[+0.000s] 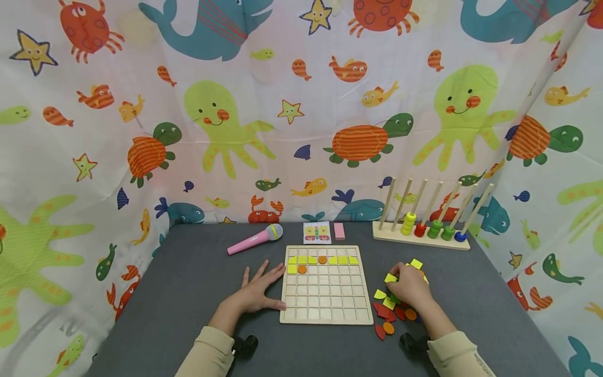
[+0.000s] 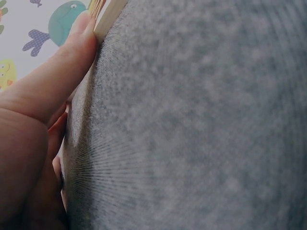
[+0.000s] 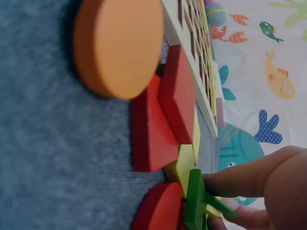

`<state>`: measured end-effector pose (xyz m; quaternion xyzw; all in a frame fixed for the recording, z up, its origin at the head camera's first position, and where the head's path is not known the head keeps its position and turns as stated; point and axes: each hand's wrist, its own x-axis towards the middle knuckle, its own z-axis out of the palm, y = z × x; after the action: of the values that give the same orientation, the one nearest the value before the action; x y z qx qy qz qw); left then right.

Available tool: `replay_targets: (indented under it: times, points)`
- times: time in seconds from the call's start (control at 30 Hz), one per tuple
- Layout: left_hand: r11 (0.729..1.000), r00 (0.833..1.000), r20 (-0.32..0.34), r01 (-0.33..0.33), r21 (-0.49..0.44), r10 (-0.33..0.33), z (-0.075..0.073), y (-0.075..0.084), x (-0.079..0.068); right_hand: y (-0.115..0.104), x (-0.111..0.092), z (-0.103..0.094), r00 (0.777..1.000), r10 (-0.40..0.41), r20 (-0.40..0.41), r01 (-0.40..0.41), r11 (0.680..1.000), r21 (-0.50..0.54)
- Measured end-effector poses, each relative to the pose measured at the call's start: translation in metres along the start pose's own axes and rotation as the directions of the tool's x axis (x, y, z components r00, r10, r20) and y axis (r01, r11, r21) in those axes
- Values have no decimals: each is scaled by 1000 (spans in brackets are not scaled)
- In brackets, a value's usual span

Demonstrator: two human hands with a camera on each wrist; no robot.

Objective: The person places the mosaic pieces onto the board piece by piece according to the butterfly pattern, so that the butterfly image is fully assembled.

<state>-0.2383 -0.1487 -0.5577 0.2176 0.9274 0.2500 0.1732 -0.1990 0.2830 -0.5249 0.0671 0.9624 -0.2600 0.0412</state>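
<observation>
A wooden grid board (image 1: 325,298) lies flat on the table. Its top row holds yellow pieces (image 1: 302,260) and an orange disc (image 1: 322,259); the row beneath has a yellow square (image 1: 292,268) and another orange disc (image 1: 302,269). My left hand (image 1: 254,290) rests spread along the board's left edge, the thumb (image 2: 72,67) against its side. Over a loose pile right of the board, my right hand (image 1: 410,285) reaches down with bent fingers. Its fingertips are right at a yellow piece (image 1: 390,278) and a green piece (image 3: 194,199); I cannot tell whether they pinch one.
Red pieces (image 1: 382,311) and an orange disc (image 1: 388,328) lie at the pile's near side. Behind the board are a pink toy microphone (image 1: 254,240), a pattern card (image 1: 317,233) and a pink block (image 1: 339,231). A peg stand with rings (image 1: 421,235) stands back right, before a printed curtain (image 1: 282,146).
</observation>
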Motion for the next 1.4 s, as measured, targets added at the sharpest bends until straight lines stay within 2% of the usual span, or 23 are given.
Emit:
replay_targets:
  times: [0.2,0.4,0.6,0.8,1.17,1.4]
  points:
    - [1000,1000,-7,4,1,-4,1,0,-1,-1,6,-2,1000,23,-13,-21,994,105]
    - [1000,1000,-5,-4,-11,4,2,-2,-1,-9,14,-11,999,-1,-37,9,976,216]
    - [1000,1000,-4,-3,-4,3,1,-2,-1,-24,21,-16,999,-22,-32,29,967,253]
    - [1000,1000,-8,9,23,-9,2,-2,1,-37,26,-13,996,-65,-63,81,949,303]
    - [1000,1000,-2,7,28,-7,2,-3,0,-62,28,-3,991,-136,-9,132,939,319]
    - [1000,1000,10,10,4,-10,0,-1,-1,-82,29,8,992,-119,-45,127,921,367]
